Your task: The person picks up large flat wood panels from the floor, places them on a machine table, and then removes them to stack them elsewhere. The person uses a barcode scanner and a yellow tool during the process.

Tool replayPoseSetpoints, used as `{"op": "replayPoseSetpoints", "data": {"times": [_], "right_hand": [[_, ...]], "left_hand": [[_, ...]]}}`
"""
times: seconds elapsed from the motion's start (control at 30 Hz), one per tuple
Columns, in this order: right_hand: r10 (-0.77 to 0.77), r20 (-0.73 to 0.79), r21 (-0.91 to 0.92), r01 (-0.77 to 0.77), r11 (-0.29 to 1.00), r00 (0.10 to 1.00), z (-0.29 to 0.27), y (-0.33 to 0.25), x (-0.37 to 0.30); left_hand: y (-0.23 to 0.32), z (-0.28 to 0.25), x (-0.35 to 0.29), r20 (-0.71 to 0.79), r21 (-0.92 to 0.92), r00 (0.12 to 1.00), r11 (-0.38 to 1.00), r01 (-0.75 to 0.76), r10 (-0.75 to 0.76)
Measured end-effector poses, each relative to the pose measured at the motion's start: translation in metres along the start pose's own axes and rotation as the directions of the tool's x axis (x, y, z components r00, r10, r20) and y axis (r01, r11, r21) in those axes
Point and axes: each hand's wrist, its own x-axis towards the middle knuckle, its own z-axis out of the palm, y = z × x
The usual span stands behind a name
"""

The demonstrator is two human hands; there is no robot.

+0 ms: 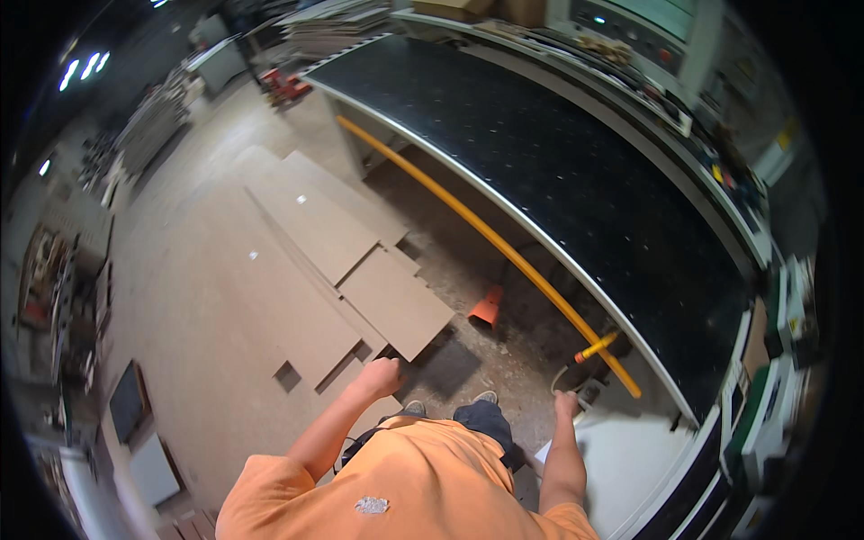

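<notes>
My left hand is closed in a fist in front of my body, above the near corner of a brown board on the floor. Nothing sticks out of that fist. My right hand is closed low beside the machine table. A thin curved cord or hose runs from near its fingers toward a slim yellow-and-orange piece. What the right fingers grip is too small to make out. The yellow piece crosses the lower end of a long yellow bar along the table's side.
A long black-topped machine table with a pale edge fills the right side. An orange foot-pedal-like cover stands on the floor beside it. More flat brown boards lie to the left. A red pallet jack and stacked sheets are farther back.
</notes>
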Motion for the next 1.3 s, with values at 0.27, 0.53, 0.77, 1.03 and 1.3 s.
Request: {"op": "replayPoseSetpoints", "data": {"times": [0.27, 0.53, 0.77, 1.03, 1.3], "right_hand": [[0.332, 0.24, 0.549, -0.41, 0.728, 0.912, -0.029, -0.08, 0.102], [0.396, 0.088, 0.868, -0.265, 0.419, 0.914, -0.102, -0.089, 0.067], [0.432, -0.105, 0.991, 0.132, -0.034, 0.896, -0.215, -0.045, -0.083], [0.339, -0.101, 0.99, 0.06, 0.13, 0.936, -0.243, -0.119, -0.212], [-0.252, 0.261, 0.904, -0.145, 0.402, 0.932, -0.202, -0.242, -0.233]], "left_hand": [[0.112, -0.05, 0.04, -0.074, -0.119, 0.988, 0.983, -0.141, 0.133], [0.156, -0.085, 0.103, -0.033, -0.013, 0.936, 0.937, -0.35, 0.35], [0.151, -0.122, 0.183, 0.072, 0.095, 0.878, 0.873, -0.478, 0.473], [0.206, -0.194, 0.29, -0.283, 0.039, 0.744, 0.782, -0.622, 0.605], [0.261, -0.193, 0.354, -0.6, -0.024, 0.636, 0.784, -0.62, 0.485]]}}
